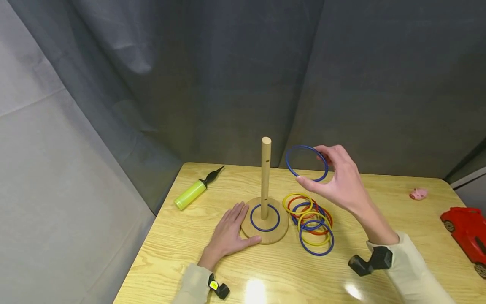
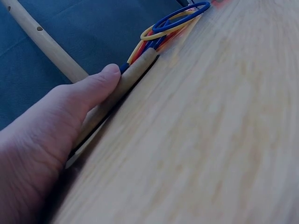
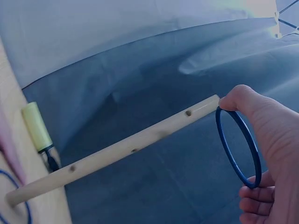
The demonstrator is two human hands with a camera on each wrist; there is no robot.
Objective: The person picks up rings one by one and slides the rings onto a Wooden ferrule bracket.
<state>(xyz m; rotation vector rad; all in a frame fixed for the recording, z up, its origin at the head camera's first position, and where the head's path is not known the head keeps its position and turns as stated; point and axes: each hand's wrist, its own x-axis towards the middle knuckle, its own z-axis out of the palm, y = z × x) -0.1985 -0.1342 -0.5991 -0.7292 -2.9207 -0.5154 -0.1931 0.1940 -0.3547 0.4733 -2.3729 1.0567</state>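
In the head view my right hand [image 1: 343,181] holds a blue ring [image 1: 287,162] between thumb and fingers, raised to the right of a wooden peg [image 1: 265,173]. The peg stands upright on a round wooden base [image 1: 264,238], and another blue ring [image 1: 278,221] lies on that base around it. My left hand [image 1: 229,232] rests against the base's left side, fingers straight and thumb along its front edge. The right wrist view shows the held ring [image 3: 254,158] close to the peg's top end [image 3: 205,106]. Right of the base lies a pile of yellow, red and blue rings [image 1: 317,254].
A green hand pump [image 1: 191,194] with a black nozzle lies at the table's back left. Toward the right edge are a small pink pig [image 1: 419,194] and a red toy car [image 1: 465,234]. A dark curtain [image 1: 228,84] hangs behind the table [image 1: 171,261].
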